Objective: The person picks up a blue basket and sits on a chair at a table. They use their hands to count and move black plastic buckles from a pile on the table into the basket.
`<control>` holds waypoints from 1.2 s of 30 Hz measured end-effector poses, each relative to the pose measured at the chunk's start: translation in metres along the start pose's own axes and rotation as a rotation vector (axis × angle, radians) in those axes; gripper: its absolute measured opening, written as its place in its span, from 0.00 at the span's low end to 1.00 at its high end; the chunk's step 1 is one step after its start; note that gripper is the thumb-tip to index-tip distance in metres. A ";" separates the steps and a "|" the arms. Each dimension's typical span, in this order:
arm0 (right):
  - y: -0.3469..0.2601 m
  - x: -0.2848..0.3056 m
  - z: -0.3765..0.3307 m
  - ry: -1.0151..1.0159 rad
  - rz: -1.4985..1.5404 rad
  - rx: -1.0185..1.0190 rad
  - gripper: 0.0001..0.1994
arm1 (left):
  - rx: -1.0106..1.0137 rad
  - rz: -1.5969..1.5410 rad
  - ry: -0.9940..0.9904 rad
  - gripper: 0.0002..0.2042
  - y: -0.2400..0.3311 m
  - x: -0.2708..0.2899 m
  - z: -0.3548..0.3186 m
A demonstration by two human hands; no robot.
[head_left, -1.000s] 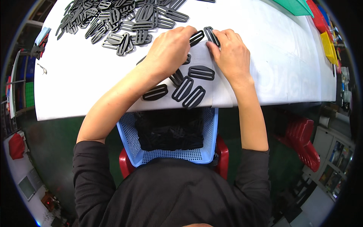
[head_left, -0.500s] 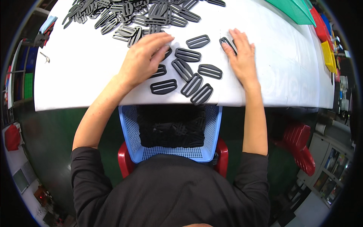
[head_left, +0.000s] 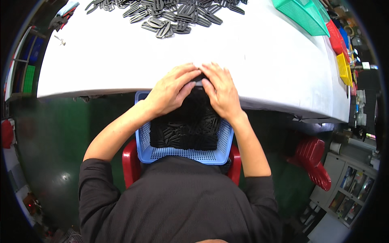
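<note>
Both hands meet at the near edge of the white counter [head_left: 263, 60]. The left hand [head_left: 170, 91] and right hand [head_left: 221, 91] cup black buckles [head_left: 198, 79], fingers curled over them, above the blue basket [head_left: 184, 154] at 6 o'clock. A buckle pile [head_left: 170, 16] lies at 12 o'clock.

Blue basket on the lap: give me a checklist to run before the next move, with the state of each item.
1. Blue basket sits under the table edge, below the hands: ok.
2. Left hand and right hand meet at the edge over the basket: ok.
3. Black plastic pieces under the hands: mostly hidden, count cannot tell.
4. Basket has room: black pieces fill its floor, depth cannot tell.
5. Pile of black buckles at the far side, out of the hands' way: ok.
</note>
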State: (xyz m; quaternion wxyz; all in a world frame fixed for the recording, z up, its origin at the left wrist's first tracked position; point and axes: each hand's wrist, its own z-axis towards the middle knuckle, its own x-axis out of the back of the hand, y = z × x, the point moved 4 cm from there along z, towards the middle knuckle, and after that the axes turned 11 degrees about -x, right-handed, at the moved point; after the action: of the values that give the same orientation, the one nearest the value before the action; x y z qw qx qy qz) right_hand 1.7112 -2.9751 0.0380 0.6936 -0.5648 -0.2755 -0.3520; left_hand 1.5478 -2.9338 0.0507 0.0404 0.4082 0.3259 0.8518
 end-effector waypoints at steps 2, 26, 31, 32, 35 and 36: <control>-0.010 0.004 -0.016 -0.050 0.062 -0.017 0.18 | 0.050 -0.056 -0.025 0.16 0.009 0.004 -0.011; 0.032 -0.028 0.164 -0.025 -0.144 0.111 0.20 | 0.159 0.396 0.191 0.22 -0.097 0.012 0.058; 0.051 0.013 0.113 -0.003 -0.144 0.074 0.18 | 0.073 0.451 0.003 0.24 -0.049 -0.031 0.056; 0.058 0.022 0.104 0.026 -0.166 0.057 0.18 | 0.041 0.464 -0.039 0.23 -0.039 -0.040 0.059; 0.081 0.046 0.083 0.084 -0.196 -0.051 0.17 | -0.087 0.410 -0.134 0.22 -0.015 -0.059 0.066; 0.086 0.054 0.079 0.107 -0.220 -0.073 0.17 | -0.127 0.359 -0.153 0.22 -0.010 -0.063 0.067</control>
State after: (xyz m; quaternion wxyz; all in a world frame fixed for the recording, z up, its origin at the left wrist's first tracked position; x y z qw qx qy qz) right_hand 1.8136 -2.8974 0.0455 0.6436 -0.5364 -0.2854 -0.4654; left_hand 1.6361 -2.9123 0.0327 -0.0617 0.5198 0.1894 0.8307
